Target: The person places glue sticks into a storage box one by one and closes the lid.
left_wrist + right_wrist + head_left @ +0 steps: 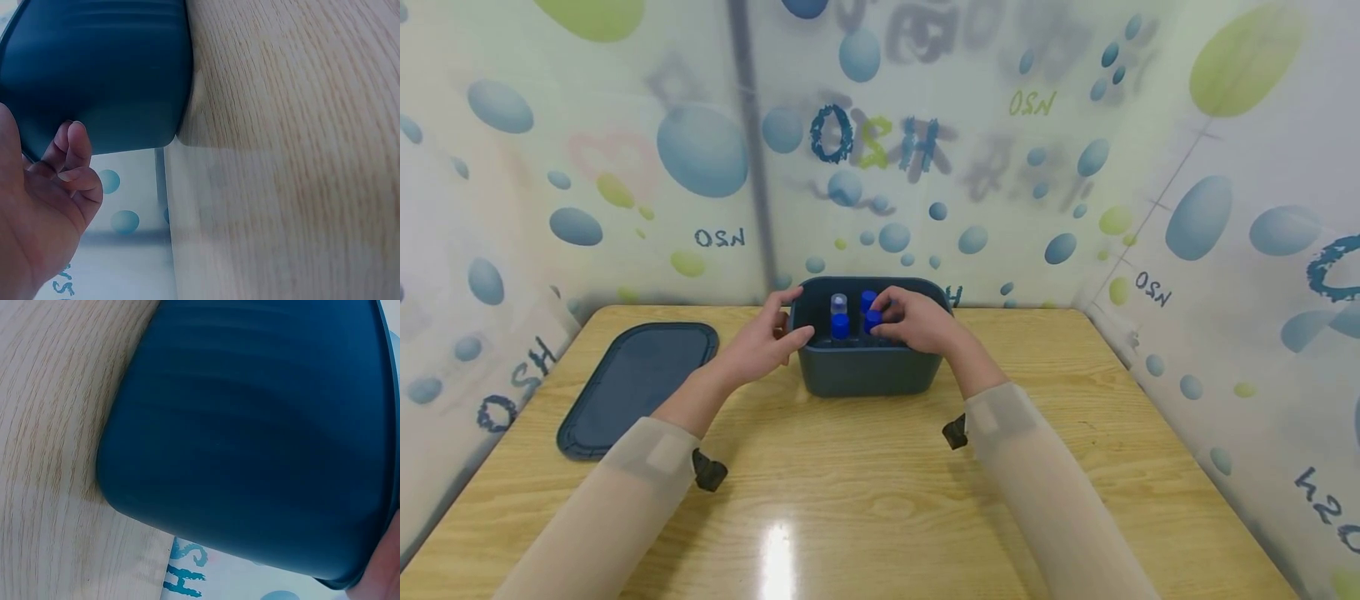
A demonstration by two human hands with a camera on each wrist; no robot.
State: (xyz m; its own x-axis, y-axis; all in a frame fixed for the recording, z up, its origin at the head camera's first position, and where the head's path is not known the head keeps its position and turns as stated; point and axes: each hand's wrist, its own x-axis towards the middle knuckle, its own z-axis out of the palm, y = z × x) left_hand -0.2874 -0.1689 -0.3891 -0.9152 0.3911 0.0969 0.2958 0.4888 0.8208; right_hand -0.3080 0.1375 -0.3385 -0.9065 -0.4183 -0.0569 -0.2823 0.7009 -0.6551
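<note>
**Blue-capped bottles in dark bin; right hand on one cap**

Gripped bottle: blue cap showing, inside the bin, right of centre toward the front wall. Body hidden below the rim.

Bin: deep, dark blue-grey, rounded corners, open at top; stands upright on the wood-grain worktop, near its far edge. Two further blue caps visible inside: rear cap just behind the gripped one, left cap to its left. Clear-topped vessel directly behind the left cap. Front wall conceals the lower parts; right hand covers part of the bin's right interior.

Dark flat lid lies on the worktop, left of the bin and apart from it; left forearm crosses its right side in the head view. Patterned wall behind, with blue and green ovals.

Right hand: reaches over the rim, thumb and fingers pinching the cap. Left hand: at the bin's left end, thumb and index finger spread, other fingers loosely bent beside the end wall; grasping nothing. Pressure on the bin cannot be told.
</note>
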